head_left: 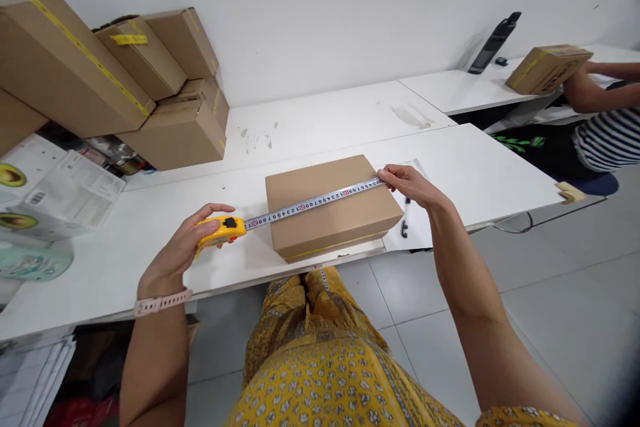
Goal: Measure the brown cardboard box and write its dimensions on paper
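A brown cardboard box (325, 220) lies near the front edge of the white table. Across its top runs the metal blade (320, 201) of a tape measure, its numbers facing up. My left hand (193, 235), with a pink wrist strap, is closed around the yellow tape measure case (223, 230), left of the box. At the box's right edge my right hand (404, 181) pinches the end of the blade between thumb and fingers. Under and right of the box is a white paper sheet (420, 227) with a black pen (406, 219) on it.
Several taped cardboard boxes (175, 130) are stacked at the left, beside a white carton with avocado pictures (95, 187) and a pale green bottle (35, 260). At right, a black bottle (493, 47) stands near another box (547, 70), close to another person's arm (583, 90).
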### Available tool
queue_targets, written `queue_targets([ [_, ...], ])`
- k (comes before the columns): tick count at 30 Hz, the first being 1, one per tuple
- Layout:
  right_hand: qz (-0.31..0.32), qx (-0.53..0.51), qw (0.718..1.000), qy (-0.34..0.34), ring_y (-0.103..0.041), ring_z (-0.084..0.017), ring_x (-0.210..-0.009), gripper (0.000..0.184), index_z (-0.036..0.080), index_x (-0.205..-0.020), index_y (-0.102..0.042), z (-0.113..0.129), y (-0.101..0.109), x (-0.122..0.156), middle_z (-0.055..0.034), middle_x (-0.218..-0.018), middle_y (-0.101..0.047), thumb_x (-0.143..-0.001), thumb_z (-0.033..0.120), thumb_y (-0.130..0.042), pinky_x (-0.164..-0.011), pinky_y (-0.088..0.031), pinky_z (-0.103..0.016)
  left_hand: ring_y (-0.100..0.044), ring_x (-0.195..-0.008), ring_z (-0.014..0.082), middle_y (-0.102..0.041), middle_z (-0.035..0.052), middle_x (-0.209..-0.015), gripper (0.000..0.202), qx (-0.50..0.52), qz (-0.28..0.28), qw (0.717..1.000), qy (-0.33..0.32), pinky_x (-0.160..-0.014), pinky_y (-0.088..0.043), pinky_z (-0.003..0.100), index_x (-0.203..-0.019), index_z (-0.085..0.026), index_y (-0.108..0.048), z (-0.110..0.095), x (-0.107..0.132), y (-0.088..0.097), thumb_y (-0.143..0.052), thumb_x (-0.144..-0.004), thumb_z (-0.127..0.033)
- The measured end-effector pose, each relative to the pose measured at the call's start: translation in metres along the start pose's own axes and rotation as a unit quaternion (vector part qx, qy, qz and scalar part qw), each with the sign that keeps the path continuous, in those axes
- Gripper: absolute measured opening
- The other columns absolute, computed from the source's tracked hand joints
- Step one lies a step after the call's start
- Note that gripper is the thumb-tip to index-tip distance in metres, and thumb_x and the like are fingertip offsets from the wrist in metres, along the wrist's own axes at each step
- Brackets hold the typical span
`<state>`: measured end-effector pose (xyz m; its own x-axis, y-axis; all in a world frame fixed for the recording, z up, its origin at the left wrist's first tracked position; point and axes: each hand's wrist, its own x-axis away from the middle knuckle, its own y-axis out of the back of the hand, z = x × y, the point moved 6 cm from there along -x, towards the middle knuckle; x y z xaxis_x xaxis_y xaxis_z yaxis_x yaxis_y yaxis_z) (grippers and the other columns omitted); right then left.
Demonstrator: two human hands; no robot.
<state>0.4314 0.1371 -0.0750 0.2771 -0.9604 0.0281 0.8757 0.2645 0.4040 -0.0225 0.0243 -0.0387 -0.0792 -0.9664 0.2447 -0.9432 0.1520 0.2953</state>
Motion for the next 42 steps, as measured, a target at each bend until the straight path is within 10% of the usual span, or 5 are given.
queue_targets([
  [12, -0.011, 0.062, 0.997, -0.036, -0.051, -0.018, -0.078, 0.060, 0.022, -0.075, -0.060, 0.011, -0.016, 0.007, -0.0028, -0.080, -0.057, -0.083, 0.082, -0.057, -0.071, -0.044, -0.033, -0.069, -0.076, 0.0187, -0.076, 0.0072, -0.094, 0.051, 0.013, 0.106, 0.993, -0.050, -0.069, -0.051, 0.029, -0.122, -0.019, -0.060, -0.021, -0.039, -0.022, -0.069, -0.085, -0.053],
  [25, -0.019, 0.066, 0.996, -0.054, -0.059, -0.021, -0.084, 0.055, 0.023, -0.079, -0.060, 0.008, -0.022, 0.009, -0.0057, -0.087, -0.064, -0.089, 0.077, -0.054, -0.071, -0.049, -0.036, -0.070, -0.075, 0.0200, -0.077, 0.0096, -0.094, 0.057, 0.063, 0.136, 0.987, -0.056, -0.062, -0.052, 0.027, -0.126, -0.015, -0.062, -0.024, -0.077, -0.008, -0.071, -0.081, -0.049],
  [29, -0.071, 0.015, 0.997, -0.031, -0.063, -0.028, -0.112, 0.049, 0.026, -0.101, -0.065, -0.001, -0.022, 0.001, -0.0096, -0.123, -0.069, -0.088, 0.073, -0.061, -0.087, -0.055, -0.042, -0.070, -0.072, 0.0209, -0.077, 0.0108, -0.094, 0.064, 0.075, 0.138, 0.986, -0.056, -0.061, -0.052, 0.027, -0.133, -0.013, -0.059, -0.019, -0.078, -0.006, -0.071, -0.081, -0.049],
  [33, -0.074, -0.067, 0.995, 0.006, -0.044, -0.029, -0.146, 0.058, 0.037, -0.139, -0.057, -0.007, -0.032, -0.006, -0.0022, -0.163, -0.044, -0.090, 0.069, -0.060, -0.114, -0.045, -0.046, -0.070, -0.069, 0.0205, -0.078, 0.0107, -0.091, 0.069, 0.069, 0.137, 0.987, -0.055, -0.058, -0.049, 0.026, -0.136, -0.012, -0.058, -0.019, -0.079, -0.004, -0.071, -0.080, -0.049],
  [42, -0.086, -0.126, 0.987, -0.040, -0.055, -0.030, -0.135, 0.060, 0.042, -0.141, -0.059, -0.010, -0.044, -0.007, 0.0044, -0.160, -0.048, -0.090, 0.072, -0.056, -0.105, -0.053, -0.044, -0.070, -0.070, 0.0199, -0.076, 0.0079, -0.089, 0.069, 0.081, 0.133, 0.987, -0.050, -0.057, -0.052, 0.025, -0.140, -0.013, -0.058, -0.018, -0.085, -0.004, -0.071, -0.081, -0.047],
])
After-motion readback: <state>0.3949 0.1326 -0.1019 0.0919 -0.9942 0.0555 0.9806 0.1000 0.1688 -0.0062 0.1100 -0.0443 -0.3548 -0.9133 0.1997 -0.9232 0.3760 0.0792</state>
